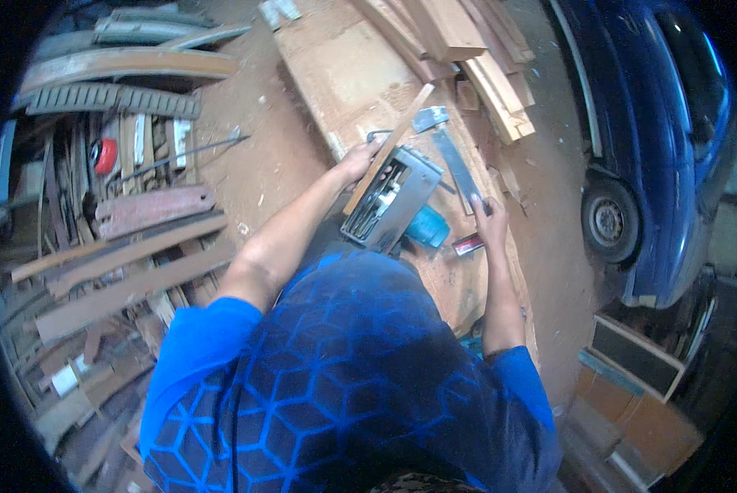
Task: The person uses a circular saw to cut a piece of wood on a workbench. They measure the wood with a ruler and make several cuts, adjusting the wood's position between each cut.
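A narrow wooden strip [397, 135] slants along the side of a dark metal tool body [413, 193], whose open face shows pale and metallic parts. My left hand [358, 162] is closed at the strip's left edge; its fingertips are partly hidden. A rounded teal housing [426, 226] sits against the tool body's lower right; I cannot tell the tool's exact kind. My right hand [490, 220] is closed round the near end of a hammer's dark handle. The hammer [450, 156] points away from me, with its blue-grey head beyond the tool body.
The wooden bench [348, 70] runs away from me, with stacked timber [446, 33] at its far right. A small red and black object [468, 244] lies below my right hand. Scrap boards [155, 212] fill the left side. A blue vehicle [660, 156] stands at the right.
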A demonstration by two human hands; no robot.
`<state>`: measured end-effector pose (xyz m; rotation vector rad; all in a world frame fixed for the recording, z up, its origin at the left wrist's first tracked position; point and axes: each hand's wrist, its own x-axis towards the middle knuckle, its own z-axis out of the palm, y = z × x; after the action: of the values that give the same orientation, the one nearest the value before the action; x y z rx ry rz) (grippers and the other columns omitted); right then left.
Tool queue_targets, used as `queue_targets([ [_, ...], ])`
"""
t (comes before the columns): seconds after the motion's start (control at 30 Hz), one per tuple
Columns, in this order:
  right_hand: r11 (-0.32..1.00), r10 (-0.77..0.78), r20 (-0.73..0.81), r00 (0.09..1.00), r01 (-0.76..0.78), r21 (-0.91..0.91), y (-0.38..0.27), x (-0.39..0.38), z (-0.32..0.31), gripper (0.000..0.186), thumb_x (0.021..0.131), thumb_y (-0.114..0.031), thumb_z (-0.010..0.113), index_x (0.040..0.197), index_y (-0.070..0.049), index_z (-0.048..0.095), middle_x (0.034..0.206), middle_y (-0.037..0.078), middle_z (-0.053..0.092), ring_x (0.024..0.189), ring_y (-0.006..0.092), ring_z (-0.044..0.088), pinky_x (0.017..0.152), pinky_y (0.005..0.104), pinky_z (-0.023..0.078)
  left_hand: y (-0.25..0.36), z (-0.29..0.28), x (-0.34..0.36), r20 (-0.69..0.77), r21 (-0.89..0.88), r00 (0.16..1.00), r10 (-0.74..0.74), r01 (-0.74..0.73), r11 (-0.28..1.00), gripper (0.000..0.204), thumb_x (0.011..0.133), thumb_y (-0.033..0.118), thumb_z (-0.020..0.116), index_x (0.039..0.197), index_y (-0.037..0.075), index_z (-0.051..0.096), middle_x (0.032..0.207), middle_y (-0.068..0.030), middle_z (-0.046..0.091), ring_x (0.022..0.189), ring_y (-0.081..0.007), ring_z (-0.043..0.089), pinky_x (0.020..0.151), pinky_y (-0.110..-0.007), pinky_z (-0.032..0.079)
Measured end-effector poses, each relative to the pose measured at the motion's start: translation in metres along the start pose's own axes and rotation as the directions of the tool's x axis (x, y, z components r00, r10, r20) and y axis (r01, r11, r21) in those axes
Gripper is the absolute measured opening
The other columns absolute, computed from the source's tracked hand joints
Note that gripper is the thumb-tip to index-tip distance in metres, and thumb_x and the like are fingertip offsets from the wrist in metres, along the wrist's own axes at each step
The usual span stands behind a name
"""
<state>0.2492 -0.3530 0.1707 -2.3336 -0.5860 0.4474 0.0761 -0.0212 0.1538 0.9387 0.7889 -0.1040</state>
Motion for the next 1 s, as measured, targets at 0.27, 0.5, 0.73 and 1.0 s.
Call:
queue_targets([
  [0.27, 0.885, 0.413, -0.137, 0.9, -0.432, -0.173, 0.126, -0.106, -0.004, 0.044, 0.095, -0.041, 0.064, 0.098, 0.003, 0.069, 0.077, 0.023, 0.066, 0.077, 0.043, 0.064, 0.079, 0.0473, 0.05, 0.016, 0.008, -0.018, 0.011, -0.015, 0.999, -0.05, 0.051, 0.999, 0.051, 0.107, 0.05, 0.041, 0.114, 0.005, 0.064, 0.086, -0.0074, 0.068, 0.068, -0.0147, 0.065, 0.061, -0.03, 0.057],
  [0.5, 0.933, 0.312, -0.008, 0.95, -0.304, 0.192, 0.076, -0.022, 0.029, 0.037, 0.097, -0.023, 0.063, 0.122, 0.003, 0.064, 0.117, 0.02, 0.067, 0.106, 0.0335, 0.065, 0.091, 0.042, 0.053, 0.016, 0.002, -0.008, 0.02, -0.025, 0.997, -0.078, 0.079, 0.997, 0.051, 0.107, 0.05, 0.041, 0.112, 0.004, 0.064, 0.084, -0.0071, 0.068, 0.071, -0.0152, 0.065, 0.063, -0.031, 0.057],
  [0.73, 0.038, -0.19, 0.729, 0.657, -0.737, 0.674, -0.014, 0.042, 0.079, 0.036, 0.102, -0.016, 0.056, 0.131, 0.004, 0.058, 0.131, 0.022, 0.062, 0.117, 0.0328, 0.064, 0.103, 0.0451, 0.051, 0.027, 0.009, -0.009, 0.006, -0.025, 0.993, -0.12, 0.12, 0.992, 0.046, 0.108, 0.043, 0.041, 0.113, 0.004, 0.064, 0.086, -0.0073, 0.069, 0.071, -0.0147, 0.065, 0.064, -0.03, 0.057],
  [1.0, -0.137, -0.172, 0.697, 0.696, -0.718, 0.683, -0.021, 0.05, 0.096, 0.04, 0.102, -0.014, 0.056, 0.135, 0.007, 0.053, 0.133, 0.022, 0.061, 0.121, 0.0325, 0.062, 0.106, 0.0458, 0.05, 0.024, -0.005, 0.011, 0.019, -0.046, 0.988, -0.156, 0.157, 0.987, 0.045, 0.109, 0.041, 0.04, 0.114, 0.003, 0.063, 0.086, -0.0096, 0.069, 0.071, -0.0152, 0.067, 0.063, -0.03, 0.058],
])
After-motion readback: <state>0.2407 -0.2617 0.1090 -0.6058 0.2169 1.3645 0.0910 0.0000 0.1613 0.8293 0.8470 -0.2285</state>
